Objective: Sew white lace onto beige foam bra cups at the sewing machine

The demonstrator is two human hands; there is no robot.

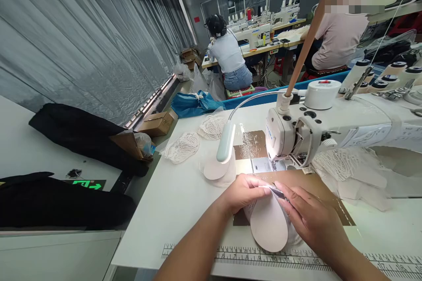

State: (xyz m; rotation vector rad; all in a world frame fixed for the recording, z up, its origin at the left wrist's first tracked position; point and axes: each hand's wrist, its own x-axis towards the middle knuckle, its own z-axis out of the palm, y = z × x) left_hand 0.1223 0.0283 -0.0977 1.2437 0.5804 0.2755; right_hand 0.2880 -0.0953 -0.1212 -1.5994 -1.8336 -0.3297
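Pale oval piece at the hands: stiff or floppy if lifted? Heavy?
Likely holds its shape somewhat: the pale oval piece shows a smooth, rounded outline with the left hand pinching near its upper end. Probably light, since it looks thin and sheet-like. Unlikely to roll; it appears broad and flat.

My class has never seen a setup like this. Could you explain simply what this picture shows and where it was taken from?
One camera, worn on a person's head, looks forward and down at the work. The left hand pinches a pale rounded piece near its top. The right hand holds a small metal tool there; its exact type is unclear. Beyond the hands stands a white sewing machine, with a bendy-necked lamp beside it. Lacy pieces lie on the white table, and a ruler scale runs along its near edge.
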